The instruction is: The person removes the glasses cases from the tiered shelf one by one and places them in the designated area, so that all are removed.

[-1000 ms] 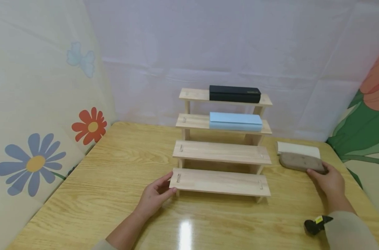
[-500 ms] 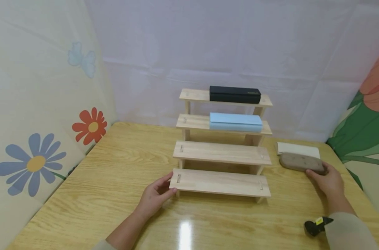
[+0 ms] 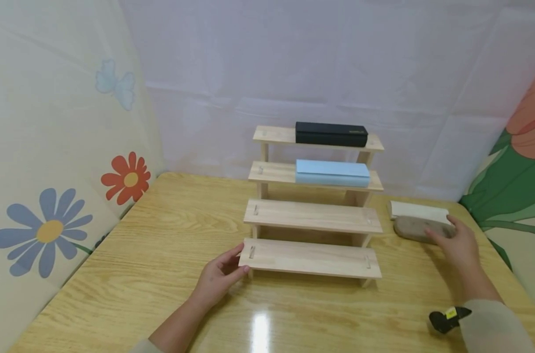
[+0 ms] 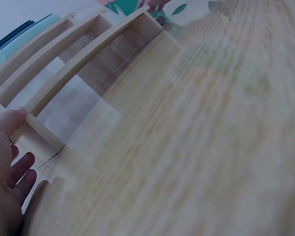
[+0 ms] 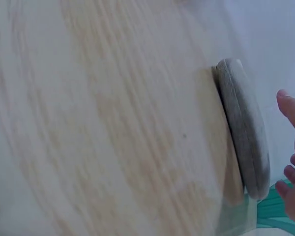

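- At the far left we saw a pale cloth printed with a blue flower, a red flower and a faint butterfly.
- Next came the wood-grained table, and behind it we had a plain whitish backdrop.
- Our left hand held the left end of the lowest shelf, gripping it lightly with the thumb at the front corner and a finger farther back; in the left wrist view we saw the other fingers loosely bent beside the upright.
- In the middle stood the wooden stand, four steps high. On its top step, right of centre, lay a black case; on the step below, a light blue case.
- Right of the stand, flat on the table, we had a white case, with a grey-brown case just in front of it.
- Our right hand was at the right end of the grey-brown case, fingers spread and gripping nothing; in the right wrist view we saw a gap between hand and case.
- By the right sleeve we noticed a black piece with a yellow patch.
- At the far right hung a cloth with large green leaves.
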`<state>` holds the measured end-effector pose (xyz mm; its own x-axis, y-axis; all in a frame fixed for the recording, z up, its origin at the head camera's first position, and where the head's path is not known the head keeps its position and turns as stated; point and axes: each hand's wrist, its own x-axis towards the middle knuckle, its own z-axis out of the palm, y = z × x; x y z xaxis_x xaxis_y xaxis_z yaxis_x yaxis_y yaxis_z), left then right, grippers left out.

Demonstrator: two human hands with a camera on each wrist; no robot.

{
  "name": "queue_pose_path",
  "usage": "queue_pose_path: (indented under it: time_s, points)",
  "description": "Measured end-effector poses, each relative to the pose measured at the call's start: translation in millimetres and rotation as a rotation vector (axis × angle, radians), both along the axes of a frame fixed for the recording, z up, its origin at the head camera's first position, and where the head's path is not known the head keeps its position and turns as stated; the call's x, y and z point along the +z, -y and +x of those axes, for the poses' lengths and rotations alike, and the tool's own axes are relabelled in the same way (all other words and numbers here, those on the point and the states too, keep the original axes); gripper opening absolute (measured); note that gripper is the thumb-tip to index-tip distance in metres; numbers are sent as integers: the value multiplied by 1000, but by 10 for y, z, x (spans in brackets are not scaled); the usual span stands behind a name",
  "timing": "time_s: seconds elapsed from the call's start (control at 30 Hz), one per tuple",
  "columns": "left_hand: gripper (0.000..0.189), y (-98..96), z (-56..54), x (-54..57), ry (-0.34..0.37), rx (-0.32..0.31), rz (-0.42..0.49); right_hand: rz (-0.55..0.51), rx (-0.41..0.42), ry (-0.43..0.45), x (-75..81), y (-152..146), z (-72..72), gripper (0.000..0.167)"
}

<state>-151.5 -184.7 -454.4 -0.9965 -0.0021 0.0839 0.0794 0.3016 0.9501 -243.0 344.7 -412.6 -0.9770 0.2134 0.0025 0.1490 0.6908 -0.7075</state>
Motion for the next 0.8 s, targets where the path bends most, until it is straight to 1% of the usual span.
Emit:
queue_pose_path:
  time_s: [0.13,0.23,0.43,0.8]
  points:
    - [58,-1,-2,-5,2,2,-1,-19,51,-26,67,73,-27,90]
    - [58,-2,-5,-7,6,-2,3,-12,76,-57,112,121,-59,89]
    - [58,-2,-3,-5,2,-10,7,-9,109,-76,218,206,-112,88]
    - [57,-1,-2,3,-2,1,-2,-25,162,-122,452,437,-187,87]
